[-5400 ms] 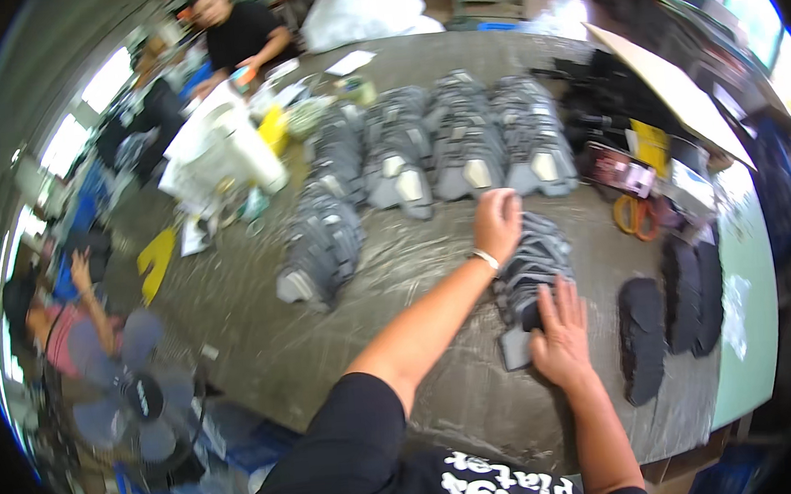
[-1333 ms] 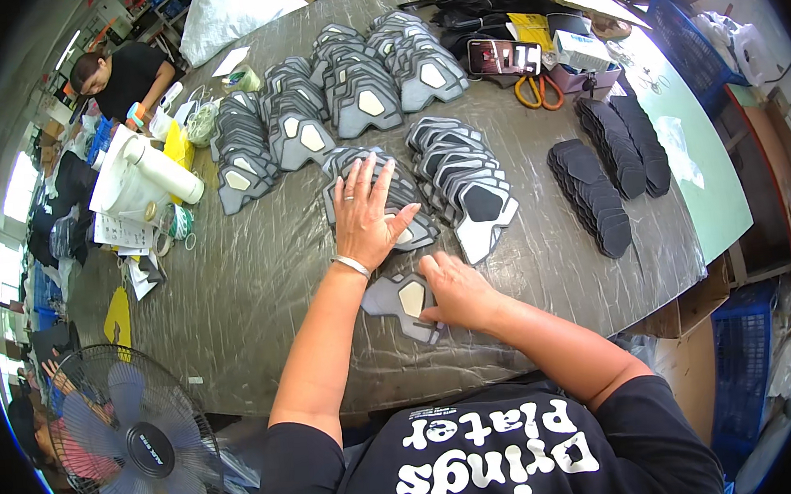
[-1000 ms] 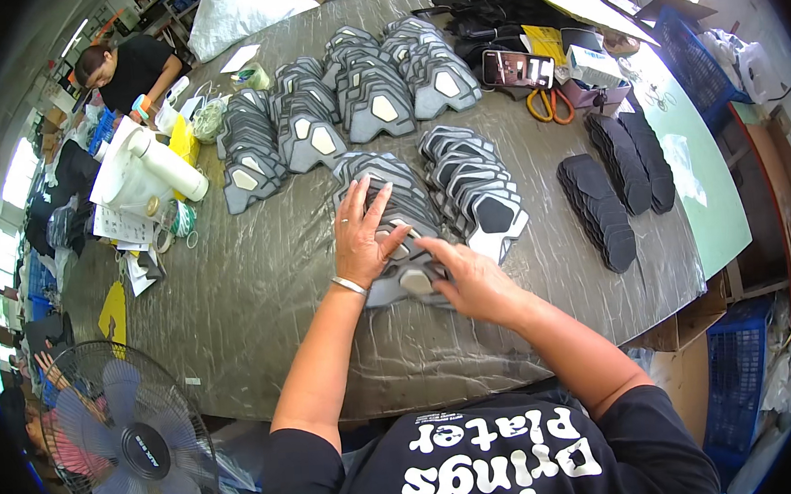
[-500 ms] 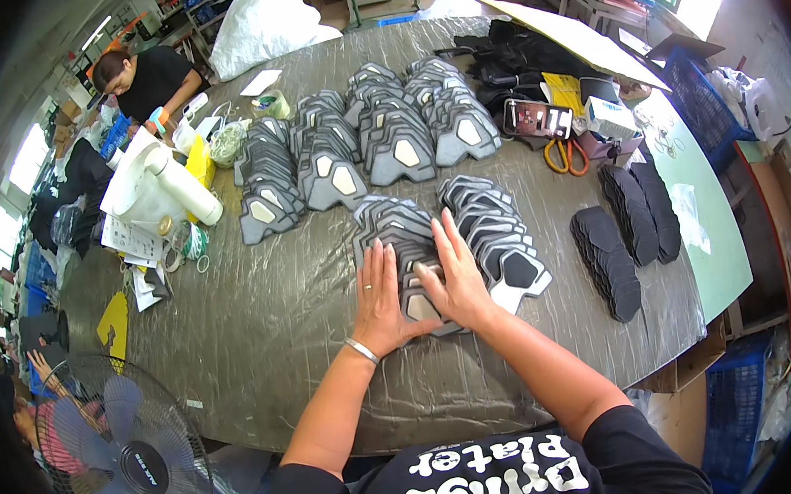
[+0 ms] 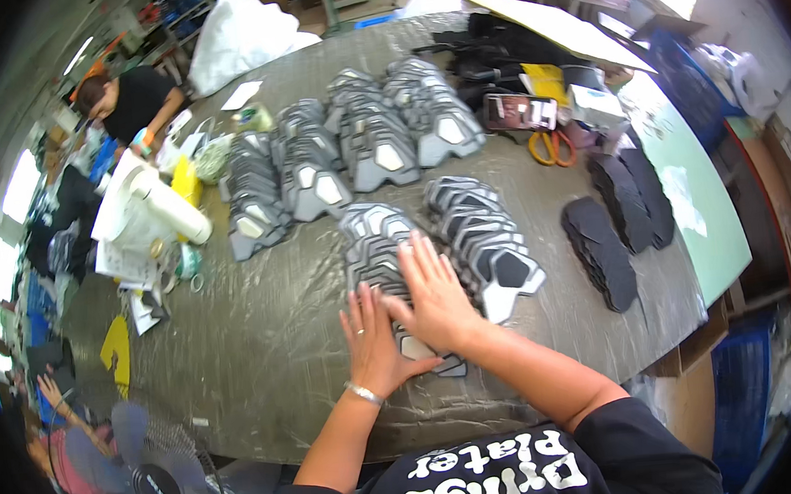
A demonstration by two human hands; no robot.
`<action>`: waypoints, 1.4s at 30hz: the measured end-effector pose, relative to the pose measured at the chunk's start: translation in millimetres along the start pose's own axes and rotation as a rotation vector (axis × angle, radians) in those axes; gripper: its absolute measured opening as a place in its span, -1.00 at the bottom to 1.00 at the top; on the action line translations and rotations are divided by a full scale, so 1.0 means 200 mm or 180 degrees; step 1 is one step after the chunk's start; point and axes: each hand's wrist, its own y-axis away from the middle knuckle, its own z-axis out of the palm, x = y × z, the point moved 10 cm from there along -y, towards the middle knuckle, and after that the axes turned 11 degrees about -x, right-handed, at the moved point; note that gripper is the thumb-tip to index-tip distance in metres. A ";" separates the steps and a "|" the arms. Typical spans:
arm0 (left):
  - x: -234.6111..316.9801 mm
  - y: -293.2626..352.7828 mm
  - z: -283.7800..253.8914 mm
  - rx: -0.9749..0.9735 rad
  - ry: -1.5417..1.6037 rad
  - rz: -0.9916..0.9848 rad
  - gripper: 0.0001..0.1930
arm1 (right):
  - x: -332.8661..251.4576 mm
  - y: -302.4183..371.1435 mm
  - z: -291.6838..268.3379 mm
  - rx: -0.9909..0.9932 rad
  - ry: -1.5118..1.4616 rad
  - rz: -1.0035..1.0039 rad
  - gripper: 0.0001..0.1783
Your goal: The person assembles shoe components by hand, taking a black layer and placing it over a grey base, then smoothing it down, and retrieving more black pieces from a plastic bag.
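Both my hands lie on a near row of overlapping grey foam pieces [image 5: 374,239] with white faces. My left hand [image 5: 374,349], wearing a ring and a bracelet, rests along the row's left side, fingers stretched and thumb apart. Over the row's right side lies my right hand [image 5: 439,301], flat with its fingers extended. Neither grips a piece. The palms hide the row's middle; its lowest piece shows between my wrists. Just right of it is a second overlapping row of grey, white and black pieces [image 5: 498,253].
Behind stand several longer rows of grey pieces [image 5: 316,184]. Black pads [image 5: 601,263] lie in stacks at right, below orange scissors [image 5: 552,148] and a phone [image 5: 520,112]. A white bottle [image 5: 167,206] stands left, near a fan [image 5: 154,484]. A co-worker [image 5: 138,105] works at far left.
My hands have slid nearer to me along the row, and its lowest piece now sits closer to my body. The view has shifted slightly.
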 end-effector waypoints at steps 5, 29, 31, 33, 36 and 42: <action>-0.01 0.01 0.07 0.0028 0.0226 0.0182 0.47 | -0.06 0.07 0.22 -0.0369 0.0161 -0.0699 -0.12; 0.79 -0.05 -0.20 0.0726 0.0691 0.1063 -0.13 | 2.44 1.26 -1.60 0.1920 0.0631 0.2296 -0.46; 0.95 -0.08 -0.19 0.0671 0.0447 0.1488 -0.18 | 2.58 1.38 -1.74 0.2405 -0.0805 0.2090 -0.63; 0.99 -0.10 -0.20 0.0588 0.0495 0.1516 -0.19 | 2.48 1.59 -2.05 0.3474 -0.0150 0.1936 -0.62; 1.06 -0.16 -0.23 0.0522 0.0551 0.1549 -0.23 | 2.16 1.75 -2.38 0.4323 0.0202 0.1549 -0.67; 1.39 -0.31 -0.17 -0.0237 0.1457 0.1930 -0.15 | 1.48 2.01 -2.67 0.4870 -0.0078 0.0404 -0.68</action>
